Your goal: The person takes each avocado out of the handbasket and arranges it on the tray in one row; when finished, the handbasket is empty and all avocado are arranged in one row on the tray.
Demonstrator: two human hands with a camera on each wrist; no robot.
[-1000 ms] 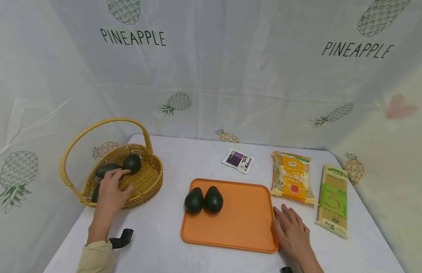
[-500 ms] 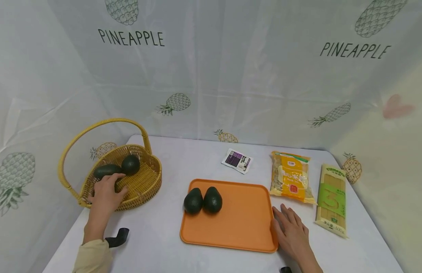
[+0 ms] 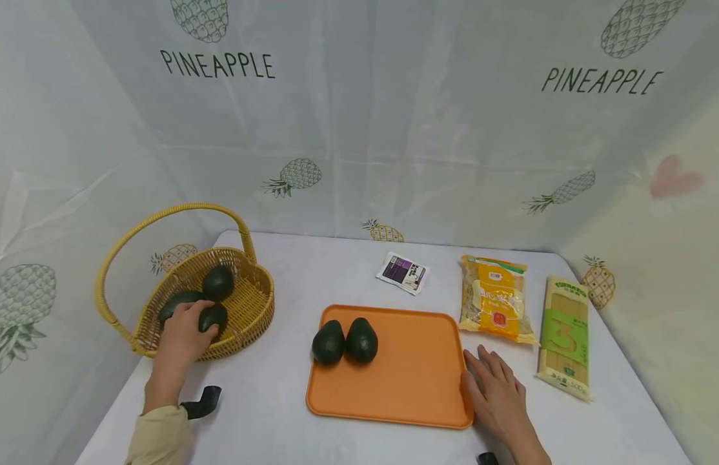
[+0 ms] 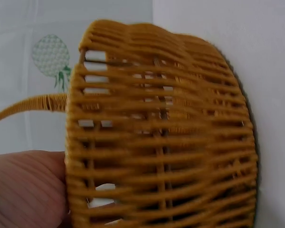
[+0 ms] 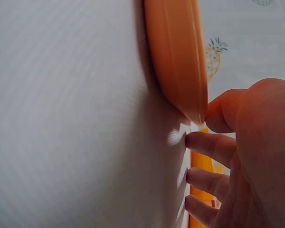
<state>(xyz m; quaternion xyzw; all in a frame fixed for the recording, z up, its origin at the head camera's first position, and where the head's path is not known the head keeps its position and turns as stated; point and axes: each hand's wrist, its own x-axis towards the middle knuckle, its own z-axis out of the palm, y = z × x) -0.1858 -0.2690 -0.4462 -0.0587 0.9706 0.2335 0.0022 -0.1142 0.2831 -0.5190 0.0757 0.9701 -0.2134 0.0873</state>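
At the left, my left hand (image 3: 184, 334) reaches over the near rim of a yellow wicker basket (image 3: 247, 310) and grips a dark green avocado (image 3: 213, 317) between thumb and fingers. Two more avocados lie behind it in the basket, a round-looking one (image 3: 218, 282) and a longer one (image 3: 178, 301). In the left wrist view the basket's woven side hides the fingertips and the fruit. My right hand (image 3: 500, 395) rests on the table, fingers spread, thumb at the right rim of the orange tray (image 3: 417, 374). Two avocados (image 3: 362, 340) sit side by side on the tray's left part.
A small white-and-purple sachet (image 3: 403, 273) lies behind the tray. To the right are a yellow bag of grain-like food (image 3: 497, 298) and a green-labelled noodle pack (image 3: 565, 339). The basket's tall handle (image 3: 179, 208) arches above its far left side.
My left hand has moved a little left, then closed on an avocado in the basket, which now shows between its thumb and fingers. The right hand stays by the tray.
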